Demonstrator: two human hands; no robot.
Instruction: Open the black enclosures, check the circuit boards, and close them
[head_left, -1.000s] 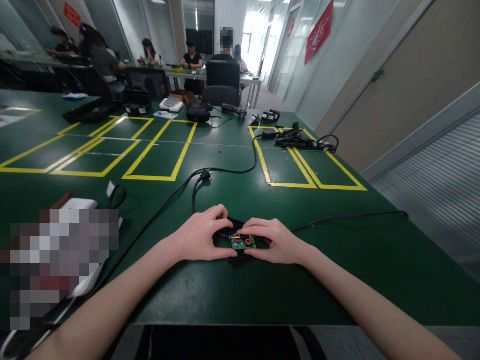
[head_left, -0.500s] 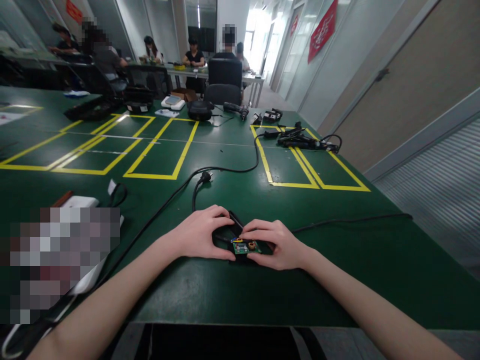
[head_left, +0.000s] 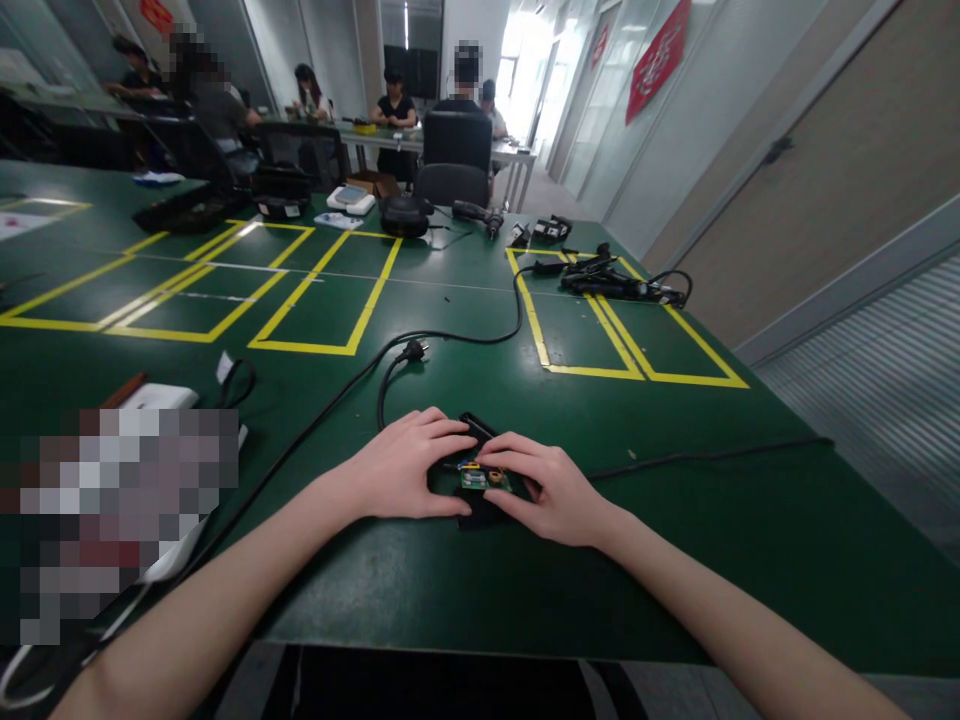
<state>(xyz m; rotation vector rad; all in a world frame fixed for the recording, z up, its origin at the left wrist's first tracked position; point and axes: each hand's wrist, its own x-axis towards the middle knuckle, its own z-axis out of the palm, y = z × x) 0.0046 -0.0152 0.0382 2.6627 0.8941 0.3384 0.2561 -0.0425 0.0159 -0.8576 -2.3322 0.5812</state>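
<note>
A small green circuit board (head_left: 473, 482) with a copper coil and coloured wires sits at the black plastic casing (head_left: 471, 521) near the front of the table. My right hand (head_left: 562, 492) pinches the board between its thumb and fingers. On the other side, my left hand (head_left: 401, 466) curves around the casing, its thumb at the near edge and its fingers by the far part. A black cable with a plug (head_left: 412, 351) lies just beyond my left hand. Parts of the casing are hidden under my fingers.
A long black cable (head_left: 322, 425) snakes over the green table (head_left: 360, 590). Tangled black cords (head_left: 622, 282) lie at the far right, over yellow tape outlines. A power drill (head_left: 478, 216) and black cases stand at the back. Several people sit beyond. A blurred pile is at left.
The board has shifted slightly left and away from me in my right hand, and more of the casing shows below it. My left hand stays nearly in place.
</note>
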